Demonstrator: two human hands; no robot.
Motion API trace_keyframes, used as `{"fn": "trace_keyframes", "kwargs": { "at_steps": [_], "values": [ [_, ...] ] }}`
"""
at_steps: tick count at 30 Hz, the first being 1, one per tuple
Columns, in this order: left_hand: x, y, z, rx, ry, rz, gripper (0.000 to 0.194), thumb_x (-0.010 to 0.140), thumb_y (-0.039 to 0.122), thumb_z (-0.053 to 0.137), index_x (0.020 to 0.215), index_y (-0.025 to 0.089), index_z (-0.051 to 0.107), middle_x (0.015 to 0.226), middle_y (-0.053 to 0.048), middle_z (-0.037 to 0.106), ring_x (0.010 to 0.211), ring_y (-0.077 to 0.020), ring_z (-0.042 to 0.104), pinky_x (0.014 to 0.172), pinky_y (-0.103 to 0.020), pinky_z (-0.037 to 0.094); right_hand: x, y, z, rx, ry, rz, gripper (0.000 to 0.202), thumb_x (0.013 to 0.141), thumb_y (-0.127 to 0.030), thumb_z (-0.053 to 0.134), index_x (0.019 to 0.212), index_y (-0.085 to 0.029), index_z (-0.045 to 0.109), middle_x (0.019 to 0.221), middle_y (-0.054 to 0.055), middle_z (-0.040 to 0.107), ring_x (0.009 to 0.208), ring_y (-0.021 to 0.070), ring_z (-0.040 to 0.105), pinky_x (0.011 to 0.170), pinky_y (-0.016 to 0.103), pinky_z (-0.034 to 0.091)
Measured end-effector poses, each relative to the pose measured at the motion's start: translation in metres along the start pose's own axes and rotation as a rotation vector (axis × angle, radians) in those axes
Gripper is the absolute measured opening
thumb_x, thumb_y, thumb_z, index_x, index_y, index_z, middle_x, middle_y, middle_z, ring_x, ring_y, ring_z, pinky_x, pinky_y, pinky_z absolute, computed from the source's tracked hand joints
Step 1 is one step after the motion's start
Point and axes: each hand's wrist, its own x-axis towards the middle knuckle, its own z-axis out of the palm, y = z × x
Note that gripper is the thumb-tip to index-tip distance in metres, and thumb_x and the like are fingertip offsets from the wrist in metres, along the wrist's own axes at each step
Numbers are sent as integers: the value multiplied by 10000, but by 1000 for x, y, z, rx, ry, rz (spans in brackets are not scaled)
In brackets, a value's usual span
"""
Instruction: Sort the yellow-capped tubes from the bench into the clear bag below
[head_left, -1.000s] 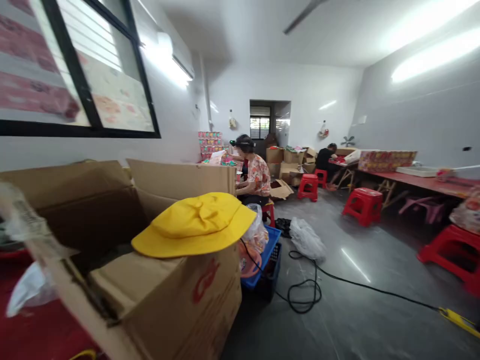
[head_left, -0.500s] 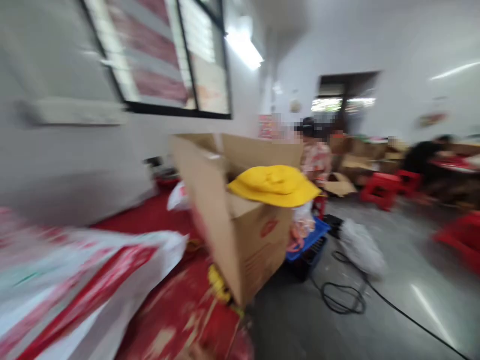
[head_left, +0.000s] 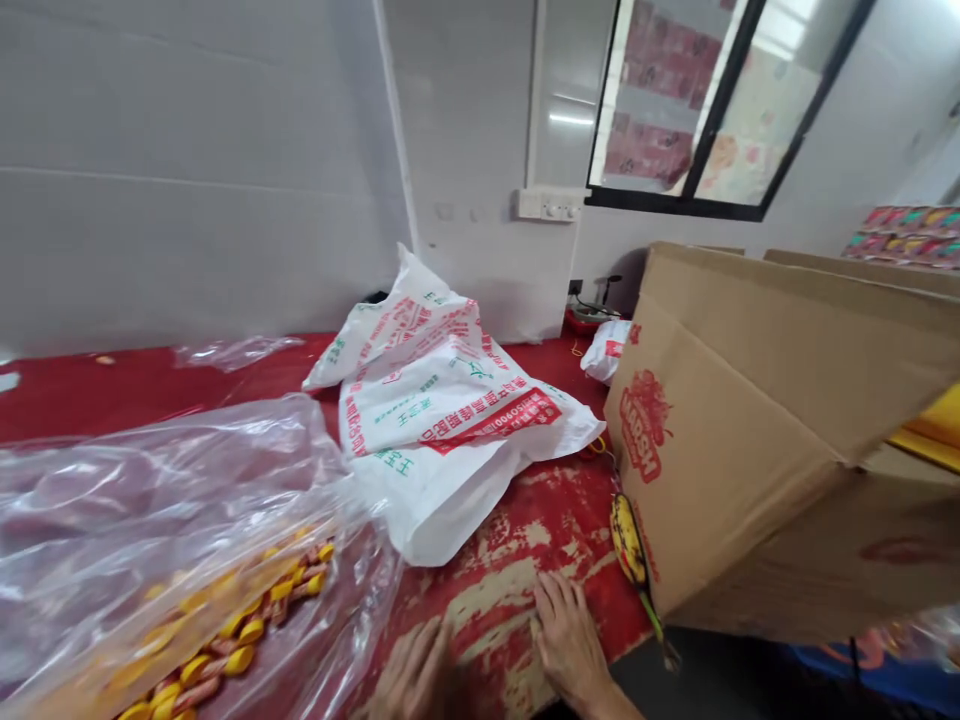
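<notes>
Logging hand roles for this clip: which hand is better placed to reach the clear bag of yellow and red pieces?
Left, probably. The left hand rests flat on the red table right beside the clear bag; the right hand lies nearer the cardboard box.

Two hands: left hand (head_left: 416,680), right hand (head_left: 570,640). One cardboard box (head_left: 757,430). One clear bag (head_left: 172,540). One printed sack (head_left: 442,420).
</notes>
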Motion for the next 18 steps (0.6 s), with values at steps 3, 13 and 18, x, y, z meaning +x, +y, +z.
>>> {"fn": "trace_keyframes", "kwargs": {
  "at_steps": [3,13,18],
  "values": [
    [46,0,40,99,-34,52,410,853,58,356,1192,139,571,1161,-116,625,1108,-247,558,937,-364,467,1,-1,0,13,24,-26,316,861,-257,480,1155,-207,581,1177,41,647,1094,233,548,978,390,324],
    [82,-16,92,275,-377,-393,397,909,187,412,1271,81,535,1311,-184,522,1187,-335,488,939,-505,422,-10,16,29,-33,120,-172,330,807,-262,501,1116,-218,609,1118,50,685,988,243,616,846,365,434],
    [61,-24,103,293,-242,-363,392,899,147,374,1237,99,568,1228,-147,589,1130,-284,523,929,-442,414,-5,30,63,48,57,-76,241,789,-233,505,952,-282,676,943,25,725,821,226,668,697,328,508]
  ]
}}
